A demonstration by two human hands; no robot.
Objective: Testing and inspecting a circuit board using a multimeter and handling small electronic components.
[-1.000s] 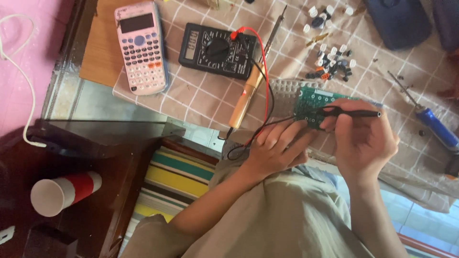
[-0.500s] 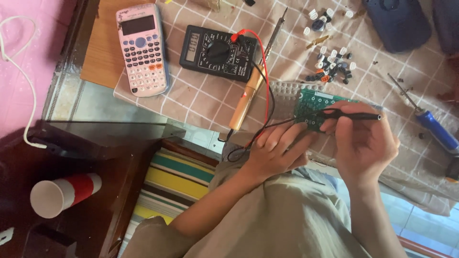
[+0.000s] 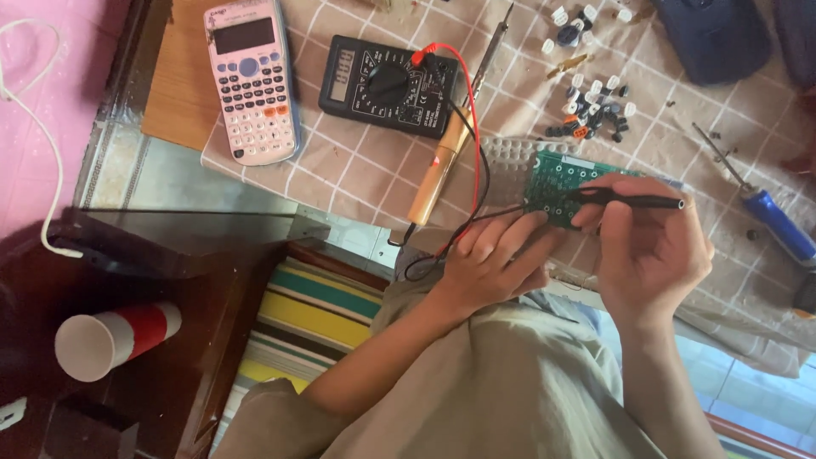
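Note:
A small green circuit board [image 3: 561,174] lies on the chequered cloth [image 3: 357,178]. My left hand [image 3: 493,263] grips its near left edge, fingers curled, and a thin black lead runs across them to the board. My right hand [image 3: 650,251] pinches a black pen-shaped probe [image 3: 637,201], held level with its tip on the board's right part. Red and black leads run back to a black multimeter [image 3: 387,81] at the far side.
A soldering iron with a tan handle [image 3: 433,174] lies left of the board. A pink calculator [image 3: 251,81], several small loose components [image 3: 595,106], a blue-handled screwdriver [image 3: 778,223] and a dark pouch [image 3: 718,34] lie around. A red-and-white paper cup [image 3: 115,336] lies on a dark stand below left.
Both hands stay on the board and probe almost unmoved. The view has shifted only slightly.

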